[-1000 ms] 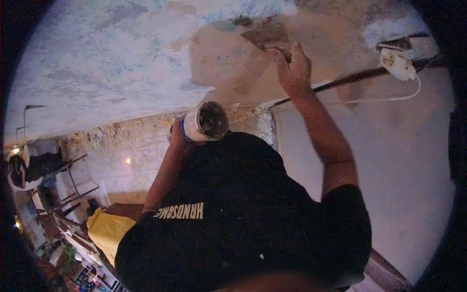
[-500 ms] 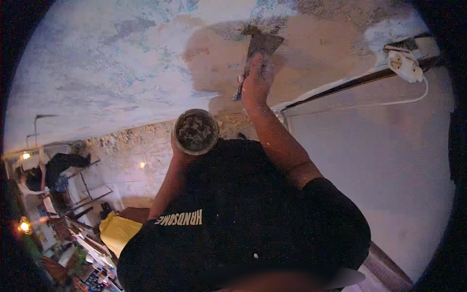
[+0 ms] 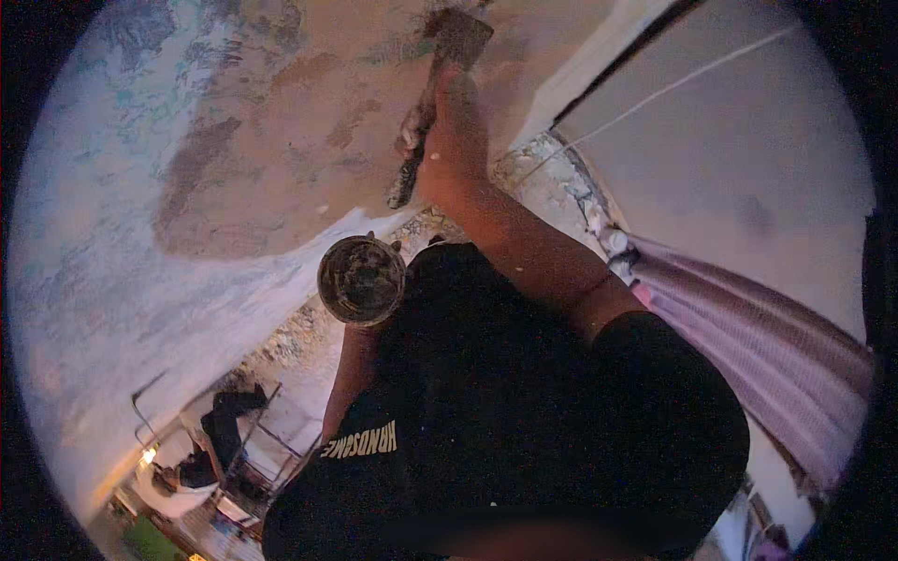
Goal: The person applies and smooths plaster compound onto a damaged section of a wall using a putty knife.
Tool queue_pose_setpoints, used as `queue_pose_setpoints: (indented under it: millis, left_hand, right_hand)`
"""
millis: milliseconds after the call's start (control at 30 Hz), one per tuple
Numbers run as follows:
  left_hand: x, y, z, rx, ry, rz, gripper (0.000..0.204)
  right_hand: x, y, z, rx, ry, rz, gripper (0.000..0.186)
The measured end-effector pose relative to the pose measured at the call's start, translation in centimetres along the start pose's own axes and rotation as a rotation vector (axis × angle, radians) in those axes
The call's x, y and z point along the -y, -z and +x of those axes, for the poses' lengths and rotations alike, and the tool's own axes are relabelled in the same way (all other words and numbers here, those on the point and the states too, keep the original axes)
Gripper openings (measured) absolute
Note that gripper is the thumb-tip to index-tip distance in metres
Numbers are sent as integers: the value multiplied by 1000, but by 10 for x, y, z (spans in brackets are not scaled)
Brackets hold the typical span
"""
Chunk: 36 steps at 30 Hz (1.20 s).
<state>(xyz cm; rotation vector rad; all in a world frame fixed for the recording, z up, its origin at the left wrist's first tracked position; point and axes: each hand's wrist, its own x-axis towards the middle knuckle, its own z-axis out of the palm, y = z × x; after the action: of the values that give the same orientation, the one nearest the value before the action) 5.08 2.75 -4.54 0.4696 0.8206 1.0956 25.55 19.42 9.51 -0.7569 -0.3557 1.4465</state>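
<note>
A room with a wall under repair is shown, possibly in a home, though the kind of building cannot be settled. The wall (image 3: 94, 262) is blotched with white, blue-green and brownish patches, and a rough, crumbly strip (image 3: 281, 341) is exposed along its lower edge. Near its right-hand edge, a thin pale cable (image 3: 692, 79) is seen strung. A domestic note is given by a mauve curtain (image 3: 748, 327) hung in folds. Repair work is indicated by a broad scraper (image 3: 463, 39) held at the wall and a grey-smeared tub (image 3: 363, 280).
</note>
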Motion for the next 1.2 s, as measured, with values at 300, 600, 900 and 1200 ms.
queue_pose_setpoints:
  millis: [300,600,900,1200]
  left_hand:
    - [-44,31,2,101,20,301,58]
    - [-52,68,-5,194,26,873,63]
    - [-68,28,-7,192,-349,1511,55]
    - [-54,56,-3,191,-513,1656,54]
  right_hand:
    - [-7,-35,-8,-65,-59,280,40]
    - [-6,-59,-18,-8,-106,490,40]
    - [-9,-67,-32,-92,-166,507,38]
    - [-5,-54,-24,-212,-89,344,39]
